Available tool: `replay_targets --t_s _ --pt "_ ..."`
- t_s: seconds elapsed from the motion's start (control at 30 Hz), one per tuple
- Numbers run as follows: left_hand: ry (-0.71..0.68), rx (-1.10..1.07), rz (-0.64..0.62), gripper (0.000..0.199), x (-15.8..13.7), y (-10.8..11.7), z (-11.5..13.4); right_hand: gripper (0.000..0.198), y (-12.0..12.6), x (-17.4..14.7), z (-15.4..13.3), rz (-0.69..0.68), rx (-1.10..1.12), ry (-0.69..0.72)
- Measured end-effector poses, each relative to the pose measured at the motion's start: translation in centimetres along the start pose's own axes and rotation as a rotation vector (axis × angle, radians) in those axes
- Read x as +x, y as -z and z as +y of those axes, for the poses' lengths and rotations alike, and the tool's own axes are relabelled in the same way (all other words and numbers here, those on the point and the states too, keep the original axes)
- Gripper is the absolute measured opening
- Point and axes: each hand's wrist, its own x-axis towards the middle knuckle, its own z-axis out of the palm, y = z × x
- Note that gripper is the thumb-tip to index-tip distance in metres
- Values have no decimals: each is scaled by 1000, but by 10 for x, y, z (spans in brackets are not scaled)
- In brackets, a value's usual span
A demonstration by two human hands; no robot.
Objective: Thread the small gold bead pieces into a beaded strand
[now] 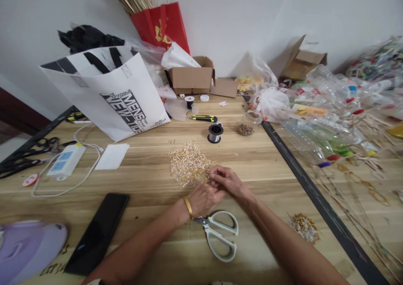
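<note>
My left hand (203,199), with a gold bracelet (188,207) at its wrist, is closed in front of a loose pile of small gold and clear beaded pieces (189,163). My right hand (227,179) pinches at the pile's right edge, its fingertips meeting those of the left. Whatever lies between the fingers is too small and covered to make out. Scissors with white handles (220,234) lie just below both hands, their blades partly under the left wrist. A spool of thin wire (215,133) stands beyond the pile.
A smaller heap of beaded pieces (304,228) lies right of my right forearm. Farther back are a jar of beads (247,127), a yellow-black utility knife (203,118) and a white paper bag (110,92). A black phone (98,232) lies left; plastic bottles (327,138) crowd the right.
</note>
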Motion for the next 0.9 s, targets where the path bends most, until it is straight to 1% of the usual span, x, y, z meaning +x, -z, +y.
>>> replay_targets --t_s 0.13,0.23,0.3,0.43,0.63,0.73,0.9 --pt "-48 47 -31 19 4 1 8 28 7 1 -1 -60 151 -101" --pt "-27 101 -89 21 6 0 12 30 10 1 -2 -87 312 -168" --pt "-5 130 -110 22 8 -2 14 31 11 2 -2 -92 343 -188" --pt "-1 156 -96 25 10 -4 15 32 12 2 1 -98 291 -175" --pt "-40 169 -60 25 15 -4 12 32 13 2 2 -69 136 -76" --pt "-47 176 -76 21 15 -2 11 32 12 2 0 -61 97 -55" --pt "-3 178 -105 16 12 2 12 34 10 2 -5 -56 66 -33"
